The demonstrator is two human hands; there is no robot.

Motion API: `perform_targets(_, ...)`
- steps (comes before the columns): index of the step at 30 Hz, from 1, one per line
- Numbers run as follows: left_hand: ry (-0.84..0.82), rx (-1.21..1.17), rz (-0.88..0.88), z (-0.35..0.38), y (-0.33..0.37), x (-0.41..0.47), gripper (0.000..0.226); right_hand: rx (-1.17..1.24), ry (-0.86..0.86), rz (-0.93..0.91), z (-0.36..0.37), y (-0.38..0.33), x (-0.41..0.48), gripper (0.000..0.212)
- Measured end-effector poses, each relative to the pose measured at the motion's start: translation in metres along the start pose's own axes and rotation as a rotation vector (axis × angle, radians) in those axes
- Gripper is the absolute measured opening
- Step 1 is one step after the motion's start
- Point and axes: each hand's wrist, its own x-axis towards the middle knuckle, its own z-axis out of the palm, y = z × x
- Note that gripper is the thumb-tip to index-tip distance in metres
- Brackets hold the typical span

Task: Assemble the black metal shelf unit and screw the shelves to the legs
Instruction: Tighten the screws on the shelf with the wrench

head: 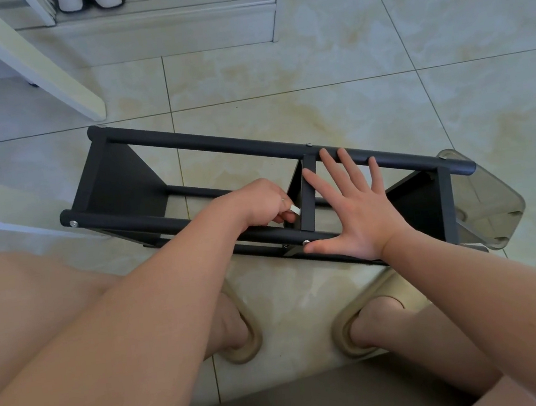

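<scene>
Left hand [256,200] pinching a small tool [295,209] beside the middle shelf [308,198] — right hand [358,212] spread flat on its other side, pressing the shelf unit [114,183] lying sideways on the floor [344,60]. I'm judging it stiff, light — legs [186,142] gripping best.

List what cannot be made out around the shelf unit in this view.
- Head view: the tool in the left hand shows only a pale tip; curled fingers hide the rest.
- Head view: the right hand, spread flat, covers part of the shelf unit.
- Head view: what the clear container holds is too faint to tell.
</scene>
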Motion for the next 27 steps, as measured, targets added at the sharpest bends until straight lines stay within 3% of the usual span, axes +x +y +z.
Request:
perform_targets(22,-0.098,0.354,0.05,-0.007,0.0,-0.002,0.028,-0.002,0.012,-0.002,0.001,0.0,0.0,0.118)
perform_targets(27,-0.017,0.431,0.068,-0.016,0.0,-0.006,0.02,-0.002,0.028,-0.004,0.002,0.003,0.002,0.118)
